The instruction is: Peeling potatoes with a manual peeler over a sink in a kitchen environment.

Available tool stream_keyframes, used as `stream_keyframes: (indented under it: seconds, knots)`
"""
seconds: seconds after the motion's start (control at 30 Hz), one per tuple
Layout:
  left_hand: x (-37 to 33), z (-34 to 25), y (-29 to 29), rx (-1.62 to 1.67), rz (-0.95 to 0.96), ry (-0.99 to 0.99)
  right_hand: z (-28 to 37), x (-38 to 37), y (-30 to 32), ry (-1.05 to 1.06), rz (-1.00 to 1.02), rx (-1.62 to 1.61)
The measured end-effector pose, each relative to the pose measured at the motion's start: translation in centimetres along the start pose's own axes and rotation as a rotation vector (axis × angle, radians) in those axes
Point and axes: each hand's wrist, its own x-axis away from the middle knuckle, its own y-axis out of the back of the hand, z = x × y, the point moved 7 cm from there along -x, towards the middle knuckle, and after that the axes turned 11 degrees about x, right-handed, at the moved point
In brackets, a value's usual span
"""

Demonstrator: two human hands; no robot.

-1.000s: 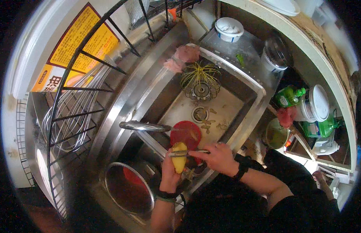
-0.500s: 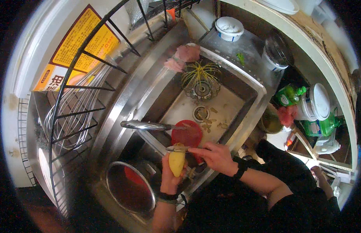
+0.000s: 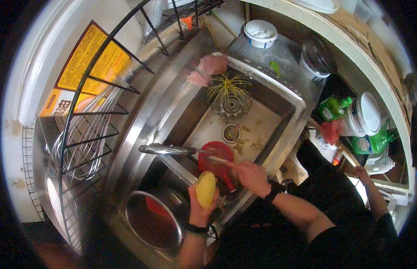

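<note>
My left hand (image 3: 200, 208) is closed around a peeled yellow potato (image 3: 205, 190), held upright over the near edge of the sink (image 3: 262, 148). Just right of it, my right hand (image 3: 252, 178) grips a slim metal-bladed tool (image 3: 220, 159), a peeler or small knife. The blade points left, apart from the potato, and is slightly blurred. Below the hands lies a red round dipper (image 3: 215, 150) with its handle toward me. Scraps of peel (image 3: 239, 145) lie around the drain (image 3: 231, 132).
A faucet (image 3: 165, 149) reaches over the sink from the left. A metal pot (image 3: 152, 219) stands in the near-left basin. Scrubbing brushes (image 3: 229, 101) and pink cloths (image 3: 211, 66) are at the far end. Whisks (image 3: 85, 148) hang in a black rack. Another person's arm (image 3: 374, 190) shows at right.
The blade has come off the potato's top and moved right and up with my right hand. My left hand still holds the potato, now slightly turned. The view has shifted a little.
</note>
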Motion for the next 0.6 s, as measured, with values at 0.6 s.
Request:
stream_keyframes:
  seconds: [0.6]
  knots:
    - [0.9,-4.3,-2.9,-0.511,0.13,-0.291,-1.4,-2.4,3.2,0.224,-0.092,-0.056]
